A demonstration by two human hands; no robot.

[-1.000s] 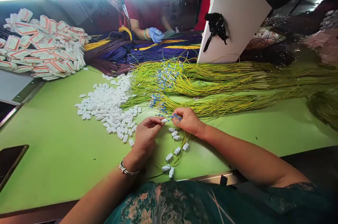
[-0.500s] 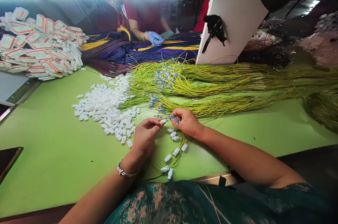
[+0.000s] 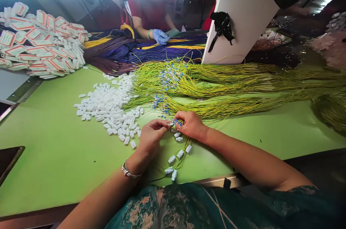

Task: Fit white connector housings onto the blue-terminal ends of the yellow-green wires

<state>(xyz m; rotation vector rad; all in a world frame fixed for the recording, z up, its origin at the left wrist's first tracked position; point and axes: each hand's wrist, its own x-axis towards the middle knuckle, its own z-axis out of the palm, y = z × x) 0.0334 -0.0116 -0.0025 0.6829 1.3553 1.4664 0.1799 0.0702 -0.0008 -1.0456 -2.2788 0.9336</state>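
Left hand (image 3: 151, 134) pinched tight on a small white plug (image 3: 170, 124), right hand (image 3: 192, 125) closed around blue-tipped wires (image 3: 177, 123), both nearly meeting over a green table (image 3: 54, 139), a heap of white plugs (image 3: 106, 104) to the left, yellow-green wire bundles (image 3: 229, 108) stretched behind

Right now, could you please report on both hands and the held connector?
Left hand pinching white connector. Right hand gripping blue-tipped wires beside it. More white connectors lie below the hands in view; no obstruction seen.
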